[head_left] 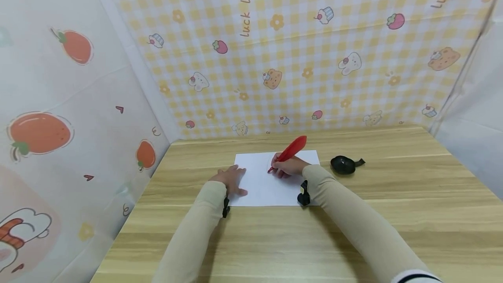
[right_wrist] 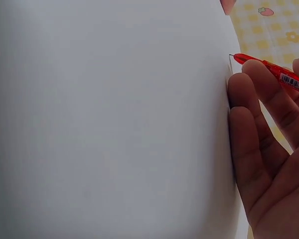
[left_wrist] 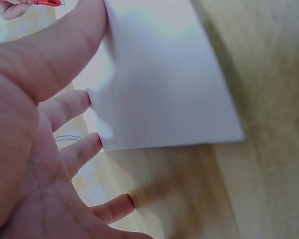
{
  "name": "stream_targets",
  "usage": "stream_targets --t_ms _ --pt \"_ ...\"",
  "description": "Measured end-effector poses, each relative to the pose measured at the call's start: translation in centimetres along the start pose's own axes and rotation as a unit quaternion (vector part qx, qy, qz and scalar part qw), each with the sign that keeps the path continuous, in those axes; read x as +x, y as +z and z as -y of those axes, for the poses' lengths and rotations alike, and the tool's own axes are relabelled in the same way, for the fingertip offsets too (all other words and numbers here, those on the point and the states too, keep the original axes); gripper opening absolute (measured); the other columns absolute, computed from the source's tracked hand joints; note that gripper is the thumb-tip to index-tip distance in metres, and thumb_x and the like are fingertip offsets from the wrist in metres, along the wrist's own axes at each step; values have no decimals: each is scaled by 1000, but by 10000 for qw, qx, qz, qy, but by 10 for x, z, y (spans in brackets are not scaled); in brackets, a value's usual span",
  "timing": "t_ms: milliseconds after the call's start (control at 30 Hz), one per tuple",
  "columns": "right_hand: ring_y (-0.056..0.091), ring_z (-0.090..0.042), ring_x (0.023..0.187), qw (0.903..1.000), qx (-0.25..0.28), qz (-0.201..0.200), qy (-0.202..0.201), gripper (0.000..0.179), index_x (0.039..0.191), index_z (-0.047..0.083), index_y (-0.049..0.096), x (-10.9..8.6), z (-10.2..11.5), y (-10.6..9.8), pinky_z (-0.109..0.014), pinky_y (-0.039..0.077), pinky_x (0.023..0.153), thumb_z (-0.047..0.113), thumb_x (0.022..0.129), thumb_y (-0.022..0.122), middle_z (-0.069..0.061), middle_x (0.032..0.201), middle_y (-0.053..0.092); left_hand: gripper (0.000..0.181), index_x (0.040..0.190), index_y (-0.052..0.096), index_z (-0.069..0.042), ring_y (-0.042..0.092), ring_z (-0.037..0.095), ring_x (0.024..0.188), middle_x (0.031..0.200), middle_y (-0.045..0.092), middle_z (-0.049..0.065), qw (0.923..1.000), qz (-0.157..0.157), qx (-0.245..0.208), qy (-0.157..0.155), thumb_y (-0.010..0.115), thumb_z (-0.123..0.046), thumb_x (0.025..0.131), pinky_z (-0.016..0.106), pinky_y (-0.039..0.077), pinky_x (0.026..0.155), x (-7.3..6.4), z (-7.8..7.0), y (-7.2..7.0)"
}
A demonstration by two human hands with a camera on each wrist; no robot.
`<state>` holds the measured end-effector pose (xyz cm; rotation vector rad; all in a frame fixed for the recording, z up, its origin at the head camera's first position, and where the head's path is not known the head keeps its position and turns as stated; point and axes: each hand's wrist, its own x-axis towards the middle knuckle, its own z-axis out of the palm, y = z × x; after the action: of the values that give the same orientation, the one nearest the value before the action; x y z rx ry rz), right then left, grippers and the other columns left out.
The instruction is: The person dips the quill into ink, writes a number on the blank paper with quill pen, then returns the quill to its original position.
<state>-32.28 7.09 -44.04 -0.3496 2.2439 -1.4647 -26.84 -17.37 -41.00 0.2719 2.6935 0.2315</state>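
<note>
One spread left hand of yours, grasping nothing, rests along the left edge of the rectangular white paper sheet, presumably to steady it on the pale wood-grain counter. Your right hand pinches the red feather-topped pen near its tip, probably for control, point at the page. A rounded black object sits just beside the sheet.

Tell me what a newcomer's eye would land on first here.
Most likely the bright red feather-shaped pen, held in the right hand with its tip over the white paper. Next might come the black rounded object on the wooden table, just right of the paper. The yellow-checked cloth with its cartoon prints, behind the table, would probably catch the eye too.
</note>
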Motion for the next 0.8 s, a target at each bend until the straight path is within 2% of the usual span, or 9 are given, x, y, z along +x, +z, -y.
stream_targets --t_ms 300,800 --pt "61 -17 65 9999 -106 116 -35 7 96 9 59 -1 -2 2 -26 50 57 16 96 57 -6 81 68 88 154 29 -15 14 61 134 160 15 15 9999 -41 -131 69 74 -42 84 67 24 105 -2 2 -1" --pt "62 -18 66 9995 -175 270 -5 7 97 10 58 -9 -3 2 -26 50 59 16 95 57 -7 83 67 86 153 31 -14 19 61 133 159 17 16 9997 -105 -122 159 74 -41 84 65 28 103 -4 -1 0"
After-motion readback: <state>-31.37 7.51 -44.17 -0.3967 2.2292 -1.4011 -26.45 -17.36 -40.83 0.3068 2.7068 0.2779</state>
